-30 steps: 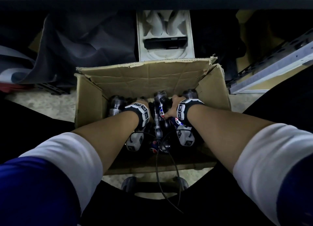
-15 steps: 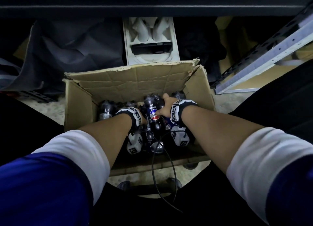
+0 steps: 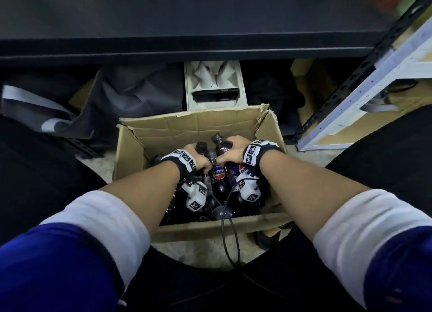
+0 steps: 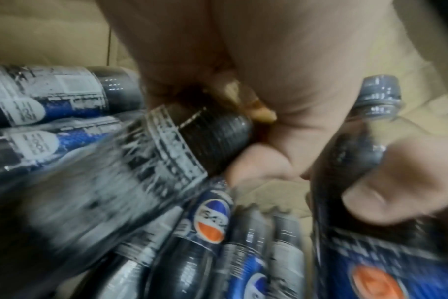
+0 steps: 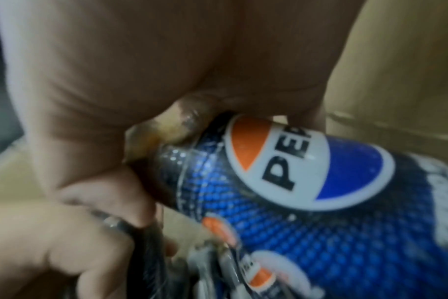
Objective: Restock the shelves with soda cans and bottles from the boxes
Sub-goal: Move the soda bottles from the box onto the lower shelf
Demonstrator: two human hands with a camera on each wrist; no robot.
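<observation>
Change: both hands have risen higher in the open brown cardboard box (image 3: 268,134), each lifting bottles clear of the pile.
Left hand (image 3: 198,159): fingers curled round dark plastic Pepsi bottles (image 4: 166,161) near the necks.
Right hand (image 3: 230,151): clamped round a blue-labelled Pepsi bottle (image 5: 307,192); neck grip suits carrying several.
Location: frame centre, below dark shelf edge (image 3: 210,47).

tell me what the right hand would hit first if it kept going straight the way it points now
Probably the far wall of the cardboard box. The right hand, with a grip on a Pepsi bottle, points forward toward that wall; nothing else shows between them, though depth is unclear.
</observation>
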